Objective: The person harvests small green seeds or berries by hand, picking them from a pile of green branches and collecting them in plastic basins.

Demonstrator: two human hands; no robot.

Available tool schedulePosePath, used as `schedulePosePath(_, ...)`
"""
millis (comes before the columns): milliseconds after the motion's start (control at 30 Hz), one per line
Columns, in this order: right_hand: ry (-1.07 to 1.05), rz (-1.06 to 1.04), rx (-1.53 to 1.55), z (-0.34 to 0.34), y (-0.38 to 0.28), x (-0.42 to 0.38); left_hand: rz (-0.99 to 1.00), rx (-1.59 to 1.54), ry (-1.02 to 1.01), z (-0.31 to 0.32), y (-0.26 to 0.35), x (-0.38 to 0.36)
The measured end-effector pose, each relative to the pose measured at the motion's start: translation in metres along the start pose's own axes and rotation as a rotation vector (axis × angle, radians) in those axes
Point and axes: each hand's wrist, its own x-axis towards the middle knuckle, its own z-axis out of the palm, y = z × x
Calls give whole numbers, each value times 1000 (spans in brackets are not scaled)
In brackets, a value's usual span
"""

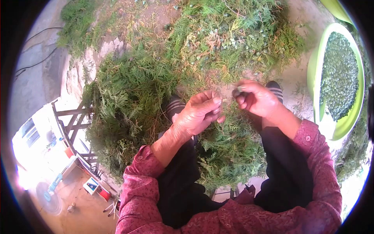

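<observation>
Near the middle of the head view, my left hand (200,112) is closed, thumb and forefinger pinched together; anything between them is too small to make out. To its right, a short gap away, my right hand (257,97) is closed with a small green cone (239,89) at its fingertips. Both hands are above cut green sprigs (233,150) lying between my legs. A larger heap of leafy branches (128,105) lies left of my left hand, and another pile of sprigs with small green cones (237,37) is beyond both hands.
At the right stands a light green basin (314,74) holding a mass of small green cones (339,74). My striped shoes flank the hands. A wooden lattice (72,117), a fan (48,197) and a small box (91,186) are at the left.
</observation>
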Motion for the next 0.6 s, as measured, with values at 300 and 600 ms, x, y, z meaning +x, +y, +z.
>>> schedulePosePath(300, 208, -407, -268, -34, -57, -34, 64, 1231, -49, -31, -22, -3)
schedulePosePath(600, 556, -425, -2234, -71, -35, -11, -67, 2129, -258, -40, -43, -9)
